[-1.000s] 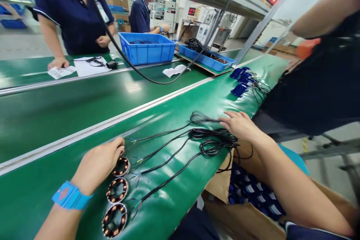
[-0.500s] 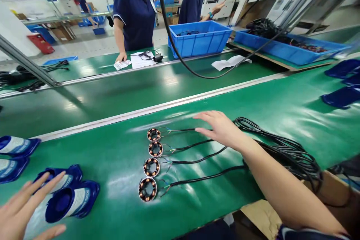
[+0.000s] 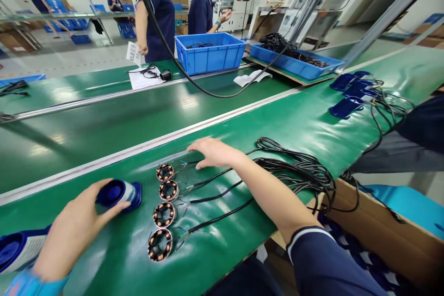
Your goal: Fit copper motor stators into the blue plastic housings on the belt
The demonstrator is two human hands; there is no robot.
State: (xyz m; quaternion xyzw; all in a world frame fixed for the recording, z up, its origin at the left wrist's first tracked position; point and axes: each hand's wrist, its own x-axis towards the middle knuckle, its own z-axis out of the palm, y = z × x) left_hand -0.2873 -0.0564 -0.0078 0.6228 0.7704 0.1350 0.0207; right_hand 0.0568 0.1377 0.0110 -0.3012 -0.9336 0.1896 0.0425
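Observation:
My left hand (image 3: 81,217) grips a dark blue plastic housing (image 3: 113,193) with a white label, its thumb on the near side and its fingers on the far side. To the right, several ring-shaped motor stators (image 3: 164,214) with copper windings lie in a column. Thin coloured wires join them to black cables (image 3: 222,190). My right hand (image 3: 213,151) is over the farthest cable, close to its stator, with fingers stretched out and thumb apart. Whether it touches the cable is hard to tell. Another blue housing (image 3: 21,249) rests at the lower left, partly behind my left wrist.
Coiled black cable (image 3: 294,166) lies right of my right forearm. Blue housings with cables (image 3: 350,95) sit farther right, near another person. A cardboard box (image 3: 381,222) stands below the table edge. Across the belt are blue bins (image 3: 211,53) and two co-workers. A cable hangs in front.
My left hand has closed on a blue housing and brought it nearer the stators. My right hand remains over the far cable. The view has turned right. A co-worker has lifted a printed sheet.

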